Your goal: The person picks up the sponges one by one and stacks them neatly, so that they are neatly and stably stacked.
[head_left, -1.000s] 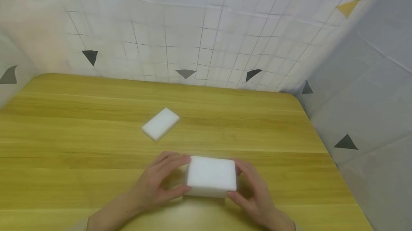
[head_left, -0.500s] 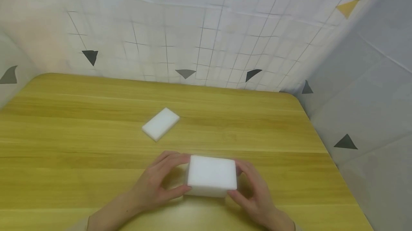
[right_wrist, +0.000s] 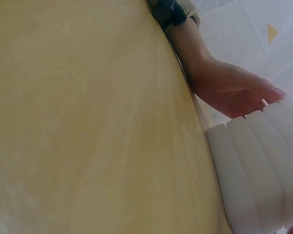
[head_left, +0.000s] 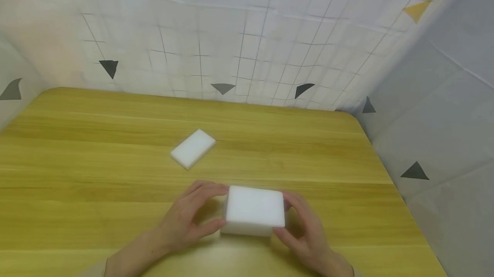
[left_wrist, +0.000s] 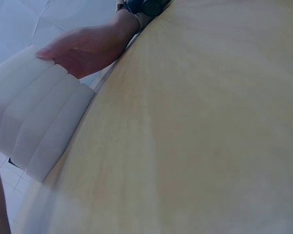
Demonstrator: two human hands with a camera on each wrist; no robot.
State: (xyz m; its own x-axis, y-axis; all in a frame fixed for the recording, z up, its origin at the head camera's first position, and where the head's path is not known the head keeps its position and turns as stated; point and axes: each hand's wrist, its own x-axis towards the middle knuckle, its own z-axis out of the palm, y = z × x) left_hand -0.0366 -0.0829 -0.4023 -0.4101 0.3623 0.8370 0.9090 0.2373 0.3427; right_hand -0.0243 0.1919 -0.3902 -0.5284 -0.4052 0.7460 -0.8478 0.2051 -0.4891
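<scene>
A stack of several thick white foam sponges (head_left: 254, 206) stands on the table near the person, in the middle of the head view. My left hand (head_left: 189, 215) holds its left end, fingers at the far corner and thumb at the near corner. At the right end, my right hand (head_left: 306, 230) grips it the same way. Both wrist views show the layers of the stack (left_wrist: 39, 112) lying flat on one another. A single white sponge (head_left: 193, 149) lies flat beyond the left hand, apart from the stack.
The wood-grain table (head_left: 96, 148) has rounded far corners. Behind it hangs a pale grid-patterned cloth (head_left: 216, 32) with dark and yellow triangles. A grey cloth wall (head_left: 444, 118) borders the right side.
The stack's top has shifted very slightly to the right and away from me. Both hands stay at its ends, and the single sponge keeps its place.
</scene>
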